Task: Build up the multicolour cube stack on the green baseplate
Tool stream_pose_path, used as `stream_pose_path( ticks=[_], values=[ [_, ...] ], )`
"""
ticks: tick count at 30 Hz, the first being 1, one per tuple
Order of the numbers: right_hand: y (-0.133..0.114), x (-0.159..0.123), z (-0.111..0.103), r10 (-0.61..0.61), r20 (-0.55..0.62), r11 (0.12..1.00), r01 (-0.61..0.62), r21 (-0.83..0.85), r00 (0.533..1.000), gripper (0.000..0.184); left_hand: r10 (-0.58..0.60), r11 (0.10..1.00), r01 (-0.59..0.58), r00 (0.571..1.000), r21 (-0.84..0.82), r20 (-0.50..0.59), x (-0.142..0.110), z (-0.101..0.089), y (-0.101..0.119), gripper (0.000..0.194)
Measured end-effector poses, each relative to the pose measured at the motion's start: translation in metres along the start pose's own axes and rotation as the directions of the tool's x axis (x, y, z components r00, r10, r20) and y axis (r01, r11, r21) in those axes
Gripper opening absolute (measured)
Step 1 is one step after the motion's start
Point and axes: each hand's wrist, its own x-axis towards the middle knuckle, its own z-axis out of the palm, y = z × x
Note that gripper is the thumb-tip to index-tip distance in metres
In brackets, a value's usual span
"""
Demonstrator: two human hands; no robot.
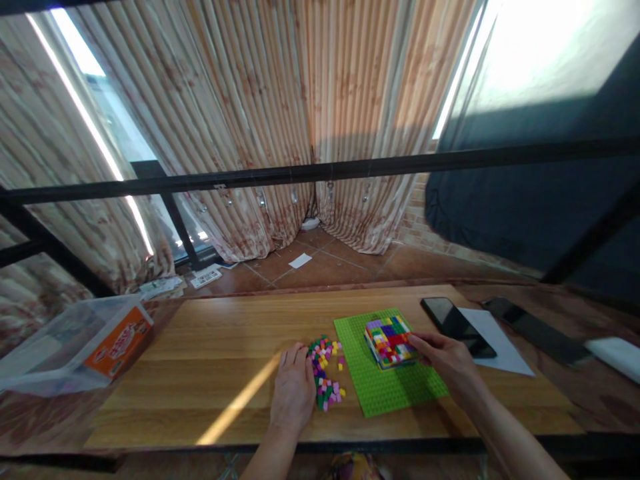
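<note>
- Clear plastic bin (83,347), orange-labelled, left of tabletop (215,360).
- Left hand (293,388): fingers slightly apart, beside loose bricks (323,363).
- Right hand (451,363): fingers at brick block (389,341); whether clamped, I cannot tell.

One head-worn camera looks forward and down across the table (200,353)

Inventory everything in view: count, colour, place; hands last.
table: one, brown, front centre
baseplate: one, green, on table
brick block: one, multicoloured, on baseplate
loose bricks: many, mixed, left of baseplate
phone: one, black, right of baseplate
paper sheet: one, white, partly under phone
tub: one, clear, left of table
dark slab: one, black, far right
pale object: one, white, right edge
curtains: several, patterned beige, behind
dark cloth: one, navy, back right
long rail: one, black, beyond table
floor papers: several, whitish, beyond table
left hand: one, bare, beside loose bricks
right hand: one, bare, at brick block
</note>
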Motion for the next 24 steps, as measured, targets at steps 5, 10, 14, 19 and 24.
stream_pose_path(
  ticks=[5,10,14,19,24],
  values=[
    [-0.002,0.004,-0.010,0.021,-0.155,0.999,-0.015,0.040,0.988,0.048,-0.013,1.000,0.013,1.000,-0.015,0.009,0.000,0.000,0.000,0.026],
    [-0.015,-0.006,-0.002,-0.207,-0.303,0.978,0.191,-0.083,0.930,0.043,-0.026,0.999,0.026,1.000,-0.032,0.005,0.000,0.000,0.001,0.026],
    [-0.026,-0.034,0.032,-0.444,-0.062,0.885,0.427,-0.186,0.894,0.030,-0.036,0.999,0.036,0.999,-0.024,0.013,-0.001,0.000,0.001,0.027],
    [-0.018,-0.060,0.080,-0.557,0.376,0.694,0.663,-0.278,0.741,0.022,-0.036,0.999,0.037,0.999,-0.037,0.029,-0.003,-0.002,0.003,0.030],
    [-0.005,-0.054,0.109,-0.504,0.500,0.607,0.700,-0.375,0.704,0.026,-0.050,0.997,0.053,0.997,-0.048,0.054,-0.002,-0.004,0.005,0.031]
  ],
)
